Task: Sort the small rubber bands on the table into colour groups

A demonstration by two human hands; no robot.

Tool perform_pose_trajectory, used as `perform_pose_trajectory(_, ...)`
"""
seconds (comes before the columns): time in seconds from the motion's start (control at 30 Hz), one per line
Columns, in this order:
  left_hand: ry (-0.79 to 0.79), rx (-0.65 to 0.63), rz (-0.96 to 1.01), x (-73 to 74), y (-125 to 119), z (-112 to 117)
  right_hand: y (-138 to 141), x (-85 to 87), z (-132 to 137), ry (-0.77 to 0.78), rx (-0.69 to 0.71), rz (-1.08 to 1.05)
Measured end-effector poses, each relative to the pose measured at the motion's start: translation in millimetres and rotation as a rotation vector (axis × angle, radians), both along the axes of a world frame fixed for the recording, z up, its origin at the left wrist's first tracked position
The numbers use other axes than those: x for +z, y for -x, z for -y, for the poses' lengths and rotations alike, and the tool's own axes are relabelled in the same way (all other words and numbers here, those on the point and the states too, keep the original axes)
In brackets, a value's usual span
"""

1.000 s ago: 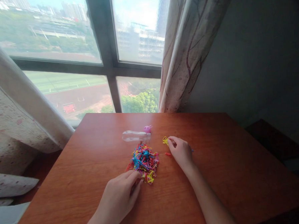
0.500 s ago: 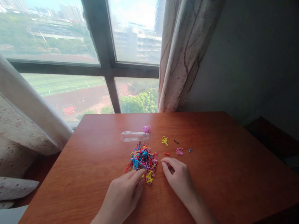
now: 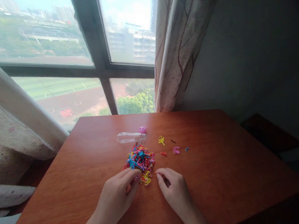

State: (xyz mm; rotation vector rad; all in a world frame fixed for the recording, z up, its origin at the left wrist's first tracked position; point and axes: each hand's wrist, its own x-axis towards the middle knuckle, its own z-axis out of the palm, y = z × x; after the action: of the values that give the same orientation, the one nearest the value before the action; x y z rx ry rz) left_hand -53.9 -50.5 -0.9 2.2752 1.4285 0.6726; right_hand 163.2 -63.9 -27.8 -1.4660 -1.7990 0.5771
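Left hand [image 3: 117, 197] lies open, fingertips pinning the rubber band pile [image 3: 140, 159] mid-worktop [image 3: 217, 168], seemingly to steady it; right hand [image 3: 175, 191] hovers beside, loosely curled, holding nothing visible.

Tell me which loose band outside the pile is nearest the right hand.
The red band beside the pile; the yellow band, black band, pink band and blue band lie farther from the right hand.

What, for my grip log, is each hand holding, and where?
Nothing visibly held: left hand touches the band pile, near edge; right hand lies beside it.
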Motion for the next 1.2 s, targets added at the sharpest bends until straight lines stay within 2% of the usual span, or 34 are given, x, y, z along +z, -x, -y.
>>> perform_pose_trajectory(0.1,0.004,-0.004,0.003,8.6,-2.6,-7.3,0.6,-0.2,0.9,0.013,0.011,0.033)
perform_pose_trajectory(0.2,0.006,-0.055,-0.047,23.6,-12.4,-19.3,0.8,0.8,0.8,0.024,0.021,0.041)
perform_pose_trajectory(0.4,0.003,-0.229,-0.305,52.3,-56.8,-57.6,0.2,2.1,-0.1,0.029,0.034,0.034)
perform_pose_trajectory(0.57,0.011,-0.259,-0.369,52.4,-90.1,-86.4,-0.3,-2.6,-1.0,0.007,0.029,0.027)
perform_pose_trajectory(0.73,0.045,-0.249,-0.435,43.1,-105.3,-95.9,-0.2,-2.3,-0.6,-0.005,0.037,0.01)
perform_pose_trajectory(0.97,0.039,-0.225,-0.436,40.8,-102.5,-94.8,1.0,1.1,-1.1,-0.017,0.033,0.013)
perform_pose_trajectory(1.2,0.015,-0.161,-0.434,47.6,-63.5,-76.8,0.7,4.3,1.4,0.015,0.057,0.063)
